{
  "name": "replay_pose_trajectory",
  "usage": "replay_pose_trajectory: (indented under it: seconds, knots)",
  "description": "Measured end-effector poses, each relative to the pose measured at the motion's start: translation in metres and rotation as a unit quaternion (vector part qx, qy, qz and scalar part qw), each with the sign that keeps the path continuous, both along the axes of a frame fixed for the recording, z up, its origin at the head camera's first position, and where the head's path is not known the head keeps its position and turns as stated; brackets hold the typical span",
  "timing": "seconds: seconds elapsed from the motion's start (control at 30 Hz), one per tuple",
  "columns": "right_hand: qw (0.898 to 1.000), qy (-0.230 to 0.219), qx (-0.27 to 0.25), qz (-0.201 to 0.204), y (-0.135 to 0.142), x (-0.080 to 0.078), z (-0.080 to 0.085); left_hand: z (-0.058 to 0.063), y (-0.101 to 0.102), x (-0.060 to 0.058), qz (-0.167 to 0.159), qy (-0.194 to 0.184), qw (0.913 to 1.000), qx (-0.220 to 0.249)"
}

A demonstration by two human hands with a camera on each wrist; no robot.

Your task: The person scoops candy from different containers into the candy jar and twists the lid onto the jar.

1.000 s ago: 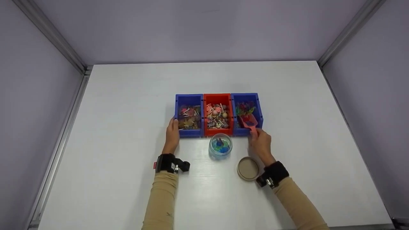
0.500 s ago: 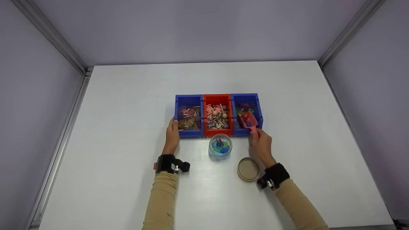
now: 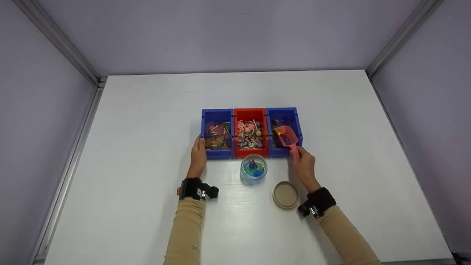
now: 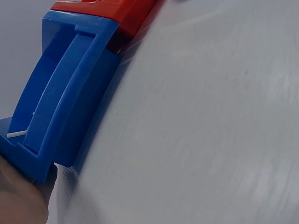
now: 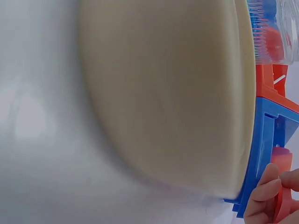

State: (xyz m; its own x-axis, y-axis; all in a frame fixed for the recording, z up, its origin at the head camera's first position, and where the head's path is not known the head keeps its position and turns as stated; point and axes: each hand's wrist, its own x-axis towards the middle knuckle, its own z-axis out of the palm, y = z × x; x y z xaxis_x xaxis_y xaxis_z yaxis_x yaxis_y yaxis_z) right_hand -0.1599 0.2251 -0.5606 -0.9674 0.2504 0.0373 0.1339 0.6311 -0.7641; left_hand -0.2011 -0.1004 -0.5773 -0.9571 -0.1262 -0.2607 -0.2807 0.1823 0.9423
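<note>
My right hand (image 3: 304, 165) grips the handle of a pink scoop (image 3: 290, 134), which is tilted inside the right blue bin (image 3: 281, 113). Small yellow, red and purple translucent pieces lie in the scoop. In the right wrist view, thumb and fingers close round the scoop's handle (image 5: 281, 205). My left hand (image 3: 198, 156) rests against the outer left side of the left blue bin (image 3: 218, 115); most of its fingers are hidden by the bin. A glass jar (image 3: 254, 169) with blue and green pieces stands uncovered just before the middle red bin (image 3: 250, 114).
A round beige lid (image 3: 286, 195) lies on the white table (image 3: 147, 147), left of the right wrist. The three bins are joined in a row. Lollipop-like pieces (image 3: 250, 136) fill the red bin, and similar ones (image 3: 219, 136) the left bin. Grey walls surround the table.
The scoop has risen slightly within the right bin, with more coloured pieces showing in it. My right hand shifted a little to the right. My left hand stays where it was.
</note>
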Motion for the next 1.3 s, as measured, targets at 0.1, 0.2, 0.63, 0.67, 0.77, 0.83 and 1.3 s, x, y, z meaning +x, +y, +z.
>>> replay_pose_trajectory:
  seconds: [0.1,0.2,0.63,0.67,0.77,0.83,1.3]
  knots:
    - [1.000,0.023,0.007,0.002,0.001,0.000,-0.001,0.000,0.000,0.000,0.000,-0.001,1.0000,0.003]
    - [0.999,0.042,0.016,0.005,0.001,0.000,-0.001,-0.001,0.000,0.000,0.000,0.005,1.0000,0.001]
    - [1.000,0.008,-0.014,0.020,0.006,0.002,0.012,0.001,0.000,0.000,-0.001,0.014,0.9999,0.007]
    - [1.000,0.008,-0.017,0.023,0.007,0.003,0.013,0.001,0.000,0.000,-0.001,0.015,0.9999,0.008]
    - [0.999,0.013,-0.027,0.030,0.009,0.005,0.016,0.002,0.000,0.001,0.000,0.015,0.9998,0.012]
    - [0.999,0.019,-0.027,0.035,0.011,0.007,0.017,0.002,0.000,0.001,0.004,0.016,0.9998,0.013]
    - [0.994,0.063,0.012,0.088,0.022,0.024,0.030,0.005,-0.001,-0.002,0.011,-0.017,0.9991,0.036]
